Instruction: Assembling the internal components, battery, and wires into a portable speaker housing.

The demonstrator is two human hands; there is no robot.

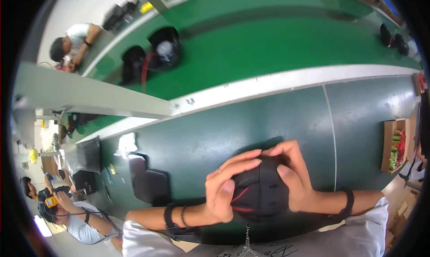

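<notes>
Both hands hold a rounded black cap (260, 190) close in front of my body, above the near edge of the dark green table. A seam runs down its middle, and curved red trim shows on its left side. My left hand (224, 185) wraps the cap's left side, with its fingers reaching over the top and its thumb against the side. My right hand (293, 178) grips the right side, its thumb pressed on the cloth and its fingers bent over the far edge. The cap's underside is hidden.
Flat black pieces (150, 185) and a white crumpled sheet (127, 144) lie left on the table. At right stands a cardboard box (390, 145) of green and red items. Beyond a white rail, black items (163, 48) rest on a green surface. Other people (85, 221) work at left.
</notes>
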